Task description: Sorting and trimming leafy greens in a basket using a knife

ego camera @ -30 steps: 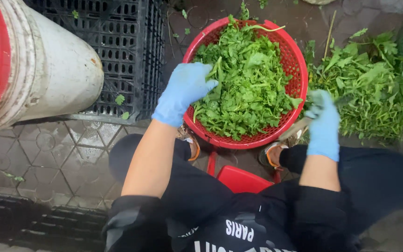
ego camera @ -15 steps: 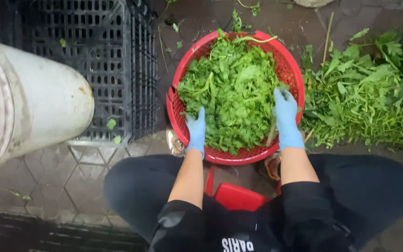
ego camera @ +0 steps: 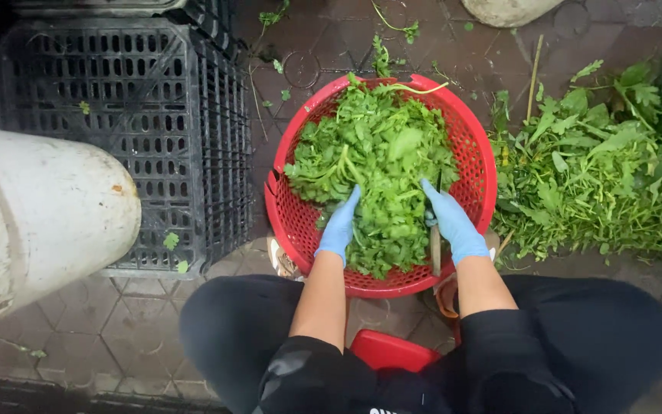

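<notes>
At far left a white barrel lies beside a black crate; both unchanged. Centre: both gloved hands have dropped from the basket rim into the cut greens filling the red basket, left hand with fingers flat, nearly closed together, pressed into leaves, gripping nothing visible; right hand likewise extended, a thin blade-like piece just beside it, grasp uncertain. Right: loose uncut greens heaped on the paving.

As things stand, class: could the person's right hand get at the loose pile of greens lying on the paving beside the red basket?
Probably yes. The right hand is in the red basket, pressed into its greens with a thin blade alongside it, and the loose pile lies just past the rim on that side. Only the low rim stands between.
</notes>
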